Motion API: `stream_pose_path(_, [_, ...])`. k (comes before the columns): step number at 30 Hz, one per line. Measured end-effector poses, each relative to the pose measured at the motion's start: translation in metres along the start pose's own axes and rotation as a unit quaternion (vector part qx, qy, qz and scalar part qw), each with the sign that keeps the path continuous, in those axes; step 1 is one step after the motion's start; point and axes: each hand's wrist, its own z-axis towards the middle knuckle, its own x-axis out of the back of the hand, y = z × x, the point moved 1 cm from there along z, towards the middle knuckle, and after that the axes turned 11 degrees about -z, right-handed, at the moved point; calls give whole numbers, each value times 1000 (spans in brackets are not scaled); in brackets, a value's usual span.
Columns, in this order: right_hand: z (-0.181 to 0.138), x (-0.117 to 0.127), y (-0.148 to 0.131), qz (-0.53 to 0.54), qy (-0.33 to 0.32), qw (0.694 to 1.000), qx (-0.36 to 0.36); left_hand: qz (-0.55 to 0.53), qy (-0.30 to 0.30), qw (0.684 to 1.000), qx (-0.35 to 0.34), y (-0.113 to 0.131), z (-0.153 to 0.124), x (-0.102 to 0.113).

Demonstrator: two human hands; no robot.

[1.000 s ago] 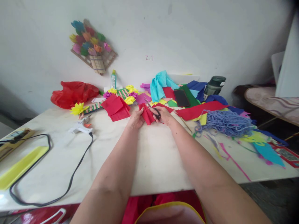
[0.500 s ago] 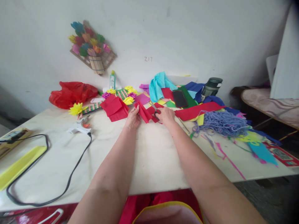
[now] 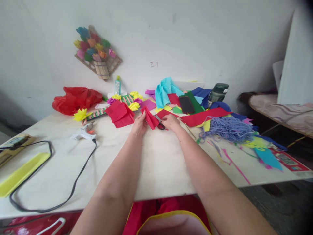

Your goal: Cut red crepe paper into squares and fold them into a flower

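Observation:
My left hand [image 3: 140,124] pinches a folded piece of red crepe paper [image 3: 150,118], held upright just above the table. Just right of that paper lies a pair of scissors [image 3: 160,126] with black handles, its blades angled up and to the left. Close against the scissors is my right hand [image 3: 171,123], its fingers pointing left. The fingertips are small and partly hidden, so their grip is unclear. Another red piece [image 3: 166,113] lies behind the right hand. Stacked red sheets [image 3: 119,113] rest left of my left hand.
A long red strip [image 3: 206,117], a phone [image 3: 186,104] and tangled blue yarn [image 3: 230,129] lie to the right. A dark bottle [image 3: 218,93] stands behind. To the left are a white glue gun [image 3: 84,134] with its black cord [image 3: 84,169] and a red plastic bag [image 3: 77,99].
The scissors have come down from a raised angle in my right hand and now lie lower, handles showing outside the fingers. My left hand keeps the folded red paper in place.

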Motion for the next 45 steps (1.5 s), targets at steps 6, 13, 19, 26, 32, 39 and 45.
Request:
stream_pose_path(6, [-4,1,-12,235,54,969,53,17,-5,1000,-9,1,-2,-2])
stream_pose_path(13, [-6,-14,-27,347,-43,931,108,28,-17,999,-4,-1,-2,-1])
stream_pose_path(19, [-3,-15,-30,170,69,980,77,18,-21,999,40,3,-7,-8])
stream_pose_path(26, [-7,-7,-29,112,95,989,36,48,-10,998,27,-1,-5,-4])
stream_pose_path(32, [2,-17,-22,236,112,965,35,35,56,998,-16,-5,1,2])
stream_pose_path(39, [-4,-17,-28,430,45,902,12,24,12,999,-36,-7,-2,0])
stream_pose_path(45, [-2,-19,-28,353,97,930,24,50,-27,998,5,-10,-3,-2])
